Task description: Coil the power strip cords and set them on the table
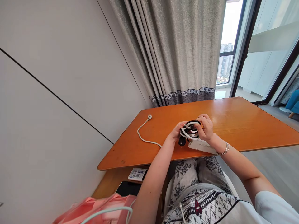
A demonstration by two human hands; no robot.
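Note:
Both my hands grip a coiled bundle of black and white cable (189,130) just above the near edge of the table. My left hand (177,130) closes on the bundle's left side. On its right side, the fingers of my right hand (205,127) are wrapped round the loops. A black plug (182,141) hangs from the bundle's lower left. Below my right hand lies a long white box-like piece, perhaps a power strip (202,146), partly hidden by my wrist. To the left, a white cord (143,137) with a plug (149,117) at its end curves across the tabletop.
The orange wooden table (231,121) stands against a wall and a grey curtain (187,46). At lower left, a lower surface bears a white card-like item (137,174), a black flat device (128,188) and a pink bag (98,208). A glass door is at right.

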